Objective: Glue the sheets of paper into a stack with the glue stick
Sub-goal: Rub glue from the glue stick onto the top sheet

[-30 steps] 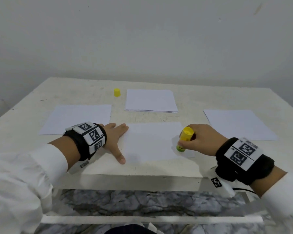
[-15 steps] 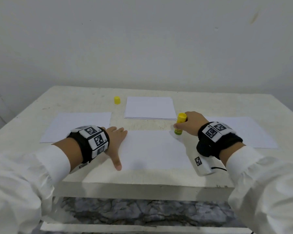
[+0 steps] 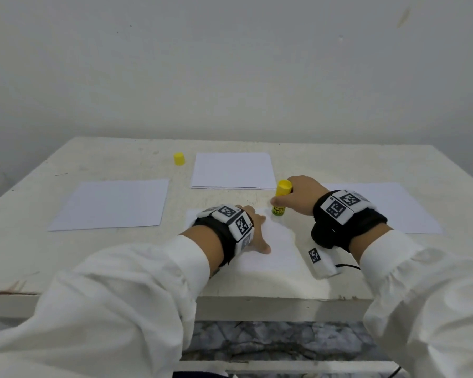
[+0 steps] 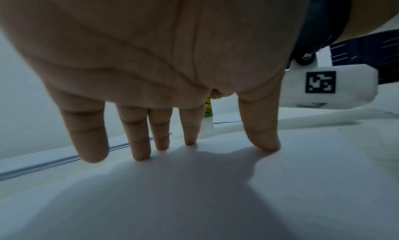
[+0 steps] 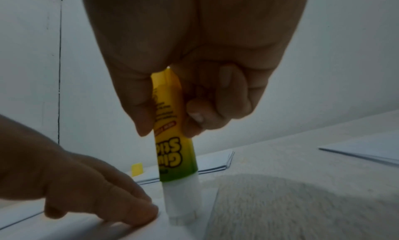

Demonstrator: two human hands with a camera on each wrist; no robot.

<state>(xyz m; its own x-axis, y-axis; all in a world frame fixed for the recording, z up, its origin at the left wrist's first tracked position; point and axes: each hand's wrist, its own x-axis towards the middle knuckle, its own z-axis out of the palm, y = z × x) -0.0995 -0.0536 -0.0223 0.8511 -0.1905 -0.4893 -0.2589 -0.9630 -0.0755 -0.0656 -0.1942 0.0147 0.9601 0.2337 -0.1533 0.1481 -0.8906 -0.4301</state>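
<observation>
White table [image 3: 366, 170] against plain wall [image 3: 230, 64]. Left hand [image 3: 253, 230] lying flat, fingers spread, on sheet [image 3: 281, 249]; right hand [image 3: 298, 195] gripping glue stick [image 3: 280, 197], its tip touching the sheet.

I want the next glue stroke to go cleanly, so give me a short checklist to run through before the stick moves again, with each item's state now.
1. Cap off the glue stick: ok, it stands apart near the far edge.
2. Right hand grips the stick: ok.
3. Glue tip touching the near sheet: ok in the right wrist view.
4. Left hand flat, holding that sheet down: ok.
5. Left fingers clear of the tip: not ok, they lie right beside it.
6. Glue already covering the sheet: cannot tell.
</observation>
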